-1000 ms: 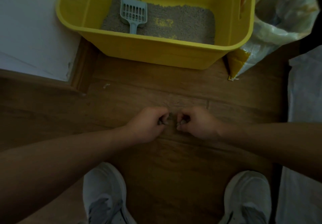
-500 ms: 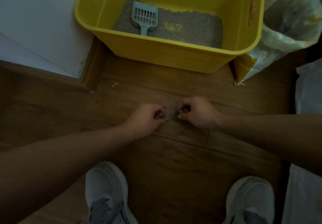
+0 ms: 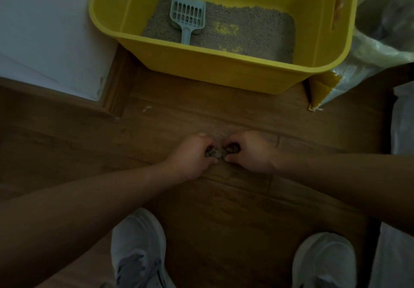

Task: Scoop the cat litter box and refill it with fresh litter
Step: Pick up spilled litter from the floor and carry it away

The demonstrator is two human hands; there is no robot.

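The yellow litter box (image 3: pixel 224 66) stands on the wooden floor ahead of me, with grey litter (image 3: pixel 253 30) spread over its bottom. A pale blue slotted scoop (image 3: pixel 187 19) lies on the litter at the left, handle toward me. On the floor in front of the box, my left hand (image 3: pixel 190 155) and my right hand (image 3: pixel 248 151) sit close together, fingers curled round a small heap of spilled litter pellets (image 3: pixel 218 152) between them.
A plastic litter bag (image 3: pixel 369 48) with a yellow corner leans at the box's right side. A white wall panel and a wooden skirting (image 3: pixel 114 86) lie at the left. A pale cloth (image 3: pixel 403 126) lies at the right edge. My two white shoes (image 3: pixel 139 249) are below.
The view has drifted, so the box sits further right and lower in frame. Both hands stay together on the floor, drawing the spilled pellets closer between them.
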